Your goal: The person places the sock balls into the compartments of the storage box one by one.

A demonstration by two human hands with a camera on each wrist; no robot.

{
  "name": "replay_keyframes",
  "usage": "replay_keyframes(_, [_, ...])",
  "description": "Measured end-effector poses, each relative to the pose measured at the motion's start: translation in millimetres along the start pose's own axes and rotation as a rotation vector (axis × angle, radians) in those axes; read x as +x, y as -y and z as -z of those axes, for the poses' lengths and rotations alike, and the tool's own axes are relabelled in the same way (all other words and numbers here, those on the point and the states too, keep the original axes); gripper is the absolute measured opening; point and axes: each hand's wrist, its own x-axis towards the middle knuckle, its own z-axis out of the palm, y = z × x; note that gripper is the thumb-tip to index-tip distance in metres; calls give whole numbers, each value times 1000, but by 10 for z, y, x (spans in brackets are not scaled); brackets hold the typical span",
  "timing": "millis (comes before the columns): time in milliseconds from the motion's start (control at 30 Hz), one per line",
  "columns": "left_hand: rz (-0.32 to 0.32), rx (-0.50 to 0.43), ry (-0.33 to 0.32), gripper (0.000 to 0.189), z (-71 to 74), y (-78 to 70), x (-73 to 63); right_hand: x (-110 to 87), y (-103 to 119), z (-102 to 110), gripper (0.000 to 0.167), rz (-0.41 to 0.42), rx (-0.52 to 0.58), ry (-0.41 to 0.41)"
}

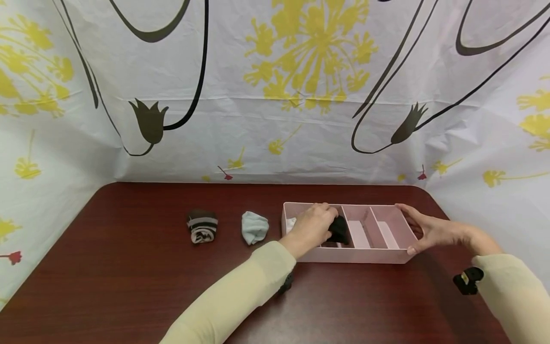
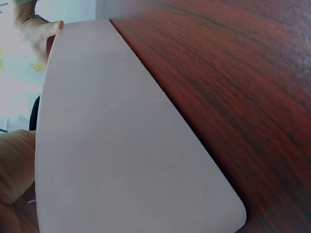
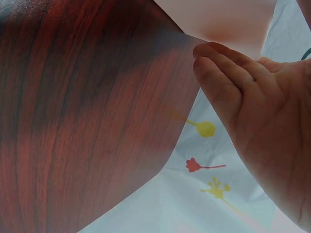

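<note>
1. The black bundle (image 1: pixel 339 230) is held by the left hand (image 1: pixel 312 225): its fingers and thumb are curled onto the cloth, and part of the bundle is hidden by them.
2. The bundle is seen within the pink box (image 1: pixel 356 257), in the second compartment from the left; whether its weight is borne by the box floor or by the fingers cannot be told.
3. From the left palm, the bundle is found to the right, at the fingertips. It is reached by the left arm from the near left side, over the near wall, so it is much nearer to the left hand than to the other.
4. The box's long axis is set left to right across the table (image 1: pixel 129 272), and its compartments are ranged along that line.
5. The box's right end is gripped by the right hand (image 1: pixel 433 232), the thumb being placed at the near corner and the fingers spread to the far one.
6. Left of the box, a pale bundle (image 1: pixel 255 228) is laid near it, and a striped bundle (image 1: pixel 203 228) farther left. Something white (image 1: pixel 291 223) is partly covered in the leftmost compartment.
</note>
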Motion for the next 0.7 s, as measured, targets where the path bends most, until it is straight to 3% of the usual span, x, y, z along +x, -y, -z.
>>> replay_keyframes(433, [12,141,-18,34,-92,-77,28,7,13,-8,109,-10,-12,-6])
replay_keyframes(700, [44,199,-34,27,-141,-95,40,1,-28,3,104,50,26,37])
